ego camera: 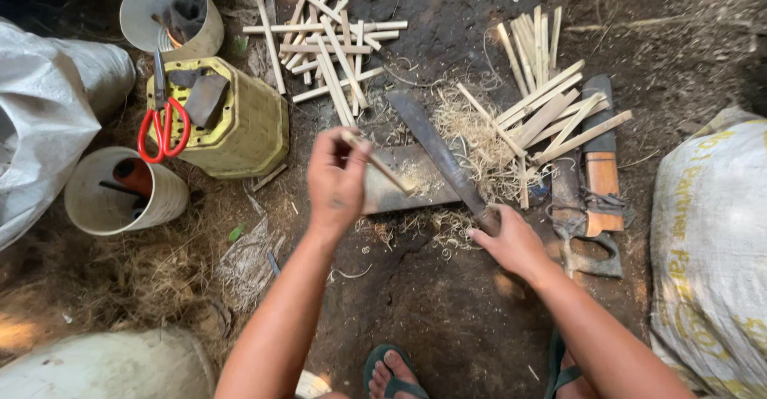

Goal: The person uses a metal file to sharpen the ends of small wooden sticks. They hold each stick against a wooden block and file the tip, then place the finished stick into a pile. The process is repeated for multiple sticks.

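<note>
Centrally, the left hand (335, 179) grips a thin pale bamboo stick (377, 163) angled lower-right; the right hand (511, 243) clasps a long dark steel machete (439, 151) pointing upper-left.

A flat board (403, 179) lies on the ground between two stick piles (327, 39), one behind-left, the other (543, 99) to the right. Scissors (163, 123) rest on a basket (240, 123) far left, between two tubs (172, 11). Sacks (707, 247) flank both sides.

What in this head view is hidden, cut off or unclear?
- Knife handle: wrapped by the right hand.
- Stick: upper end covered by the left hand.
- Cup contents: shadowed.
- Saw: partly under sticks.
- Sack: cut by right edge.
</note>
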